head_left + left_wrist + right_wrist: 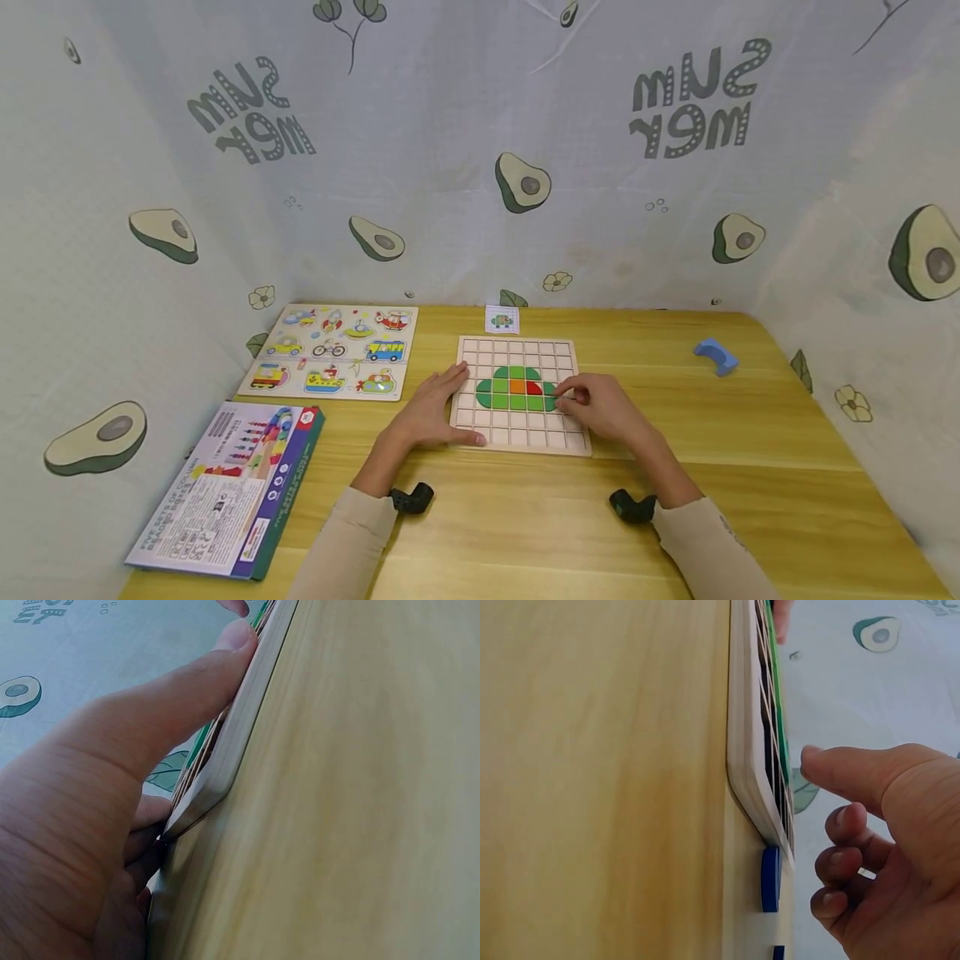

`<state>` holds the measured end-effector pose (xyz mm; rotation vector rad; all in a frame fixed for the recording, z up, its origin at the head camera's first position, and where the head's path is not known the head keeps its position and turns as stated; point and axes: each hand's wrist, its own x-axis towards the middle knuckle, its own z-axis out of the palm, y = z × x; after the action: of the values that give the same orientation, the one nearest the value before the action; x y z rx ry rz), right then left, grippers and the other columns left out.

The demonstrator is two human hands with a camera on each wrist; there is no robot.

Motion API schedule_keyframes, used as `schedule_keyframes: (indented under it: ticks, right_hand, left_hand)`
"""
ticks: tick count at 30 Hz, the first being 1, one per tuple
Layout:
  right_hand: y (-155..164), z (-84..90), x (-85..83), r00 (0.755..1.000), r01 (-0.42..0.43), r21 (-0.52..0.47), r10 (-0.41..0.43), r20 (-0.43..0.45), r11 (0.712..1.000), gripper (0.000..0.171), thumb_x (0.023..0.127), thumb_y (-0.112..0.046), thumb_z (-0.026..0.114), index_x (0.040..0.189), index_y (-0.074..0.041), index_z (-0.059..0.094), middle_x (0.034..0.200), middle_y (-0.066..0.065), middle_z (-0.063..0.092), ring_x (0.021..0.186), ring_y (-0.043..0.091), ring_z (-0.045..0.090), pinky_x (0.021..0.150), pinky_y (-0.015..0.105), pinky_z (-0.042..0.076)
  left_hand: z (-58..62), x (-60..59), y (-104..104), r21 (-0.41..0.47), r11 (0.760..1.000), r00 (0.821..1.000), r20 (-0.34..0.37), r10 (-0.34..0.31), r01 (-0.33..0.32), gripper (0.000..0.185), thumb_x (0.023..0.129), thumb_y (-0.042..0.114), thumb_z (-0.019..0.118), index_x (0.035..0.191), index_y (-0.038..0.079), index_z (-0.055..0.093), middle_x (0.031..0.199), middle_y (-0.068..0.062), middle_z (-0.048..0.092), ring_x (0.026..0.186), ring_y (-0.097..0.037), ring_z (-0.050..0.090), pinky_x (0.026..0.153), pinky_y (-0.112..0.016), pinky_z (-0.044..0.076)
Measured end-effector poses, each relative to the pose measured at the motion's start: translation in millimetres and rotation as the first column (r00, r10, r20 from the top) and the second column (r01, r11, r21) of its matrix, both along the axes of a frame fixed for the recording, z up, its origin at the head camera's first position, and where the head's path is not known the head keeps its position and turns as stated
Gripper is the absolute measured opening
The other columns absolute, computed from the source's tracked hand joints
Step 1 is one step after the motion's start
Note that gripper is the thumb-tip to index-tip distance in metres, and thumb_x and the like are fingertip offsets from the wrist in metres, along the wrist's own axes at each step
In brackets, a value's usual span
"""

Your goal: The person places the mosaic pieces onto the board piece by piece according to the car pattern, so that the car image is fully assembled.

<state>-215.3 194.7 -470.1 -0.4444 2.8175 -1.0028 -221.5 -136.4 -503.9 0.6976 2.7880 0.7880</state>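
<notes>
A square wooden grid board (517, 435) lies mid-table in the head view. Light green tiles (498, 401), dark green rounded tiles (483, 400), an orange tile (517, 387) and a red tile (533, 388) make a turtle-like shape on it. My left hand (427, 414) rests spread at the board's near left corner, fingers along the left side, thumb (221, 656) on the near edge. My right hand (603, 406) has thumb and index fingertips right at the shape's right end; its other fingers (845, 855) are curled. I cannot tell if it pinches a tile.
Behind the board lies a small pattern card (502, 319). A vehicle puzzle board (348, 321) and a flat box (225, 492) lie at the left. A blue arch block (717, 357) is at the far right. Printed curtains (450, 125) surround the table (510, 533).
</notes>
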Motion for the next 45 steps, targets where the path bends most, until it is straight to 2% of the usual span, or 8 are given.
schedule_keyframes:
  ticks: [14,22,29,36,45]
  right_hand:
    - [31,1.8,6.3,0.999,0.039,-0.004,-0.039,-0.037,0.999,0.018,0.097,-0.017,0.072,0.111,-0.006,0.077,0.069,-0.001,0.047,0.064,0.016,0.044,0.059,0.025,0.035]
    - [49,-0.3,11.9,0.998,0.043,-0.002,-0.043,-0.049,0.999,0.019,0.097,-0.019,0.073,0.111,-0.008,0.078,0.071,0.0,0.051,0.065,0.013,0.044,0.061,0.024,0.036]
    - [66,-3.3,13.5,0.995,0.084,0.038,-0.082,-0.064,0.996,0.019,0.097,-0.018,0.072,0.113,-0.007,0.076,0.071,-0.001,0.051,0.064,0.012,0.044,0.063,0.025,0.036]
    - [80,-5.4,13.6,0.99,0.137,0.041,-0.134,-0.053,0.99,0.026,0.096,-0.021,0.074,0.114,-0.003,0.073,0.068,0.0,0.048,0.059,0.014,0.041,0.058,0.026,0.034]
    - [88,-8.3,12.7,0.988,0.144,0.056,-0.14,-0.066,0.988,0.019,0.097,-0.021,0.072,0.107,-0.005,0.073,0.068,0.0,0.049,0.058,0.014,0.041,0.056,0.026,0.033]
  left_hand:
    - [-2.9,-0.2,0,0.003,1.0,1.0,0.006,-0.006,0.006,0.122,0.073,0.066,0.082,0.165,0.01,0.025,0.174,0.0,0.017,0.161,-0.022,0.015,0.132,-0.046,0.011]
    - [1.4,0.4,-1,0.02,1.0,1.0,0.0,-0.005,0.005,0.121,0.072,0.064,0.084,0.164,0.01,0.027,0.174,-0.001,0.019,0.161,-0.024,0.017,0.132,-0.047,0.013]
    - [0.0,0.1,-1,0.012,1.0,1.0,0.004,-0.002,0.002,0.121,0.072,0.066,0.083,0.164,0.01,0.027,0.174,0.0,0.018,0.161,-0.023,0.016,0.132,-0.047,0.012]
    - [0.3,0.4,0,0.016,1.0,1.0,0.003,-0.002,0.002,0.121,0.072,0.065,0.084,0.164,0.01,0.027,0.174,0.0,0.019,0.161,-0.023,0.016,0.132,-0.047,0.012]
    - [-0.5,0.4,0,0.007,1.0,1.0,0.002,-0.001,0.001,0.121,0.073,0.066,0.083,0.164,0.01,0.026,0.174,0.001,0.018,0.161,-0.022,0.016,0.132,-0.046,0.012]
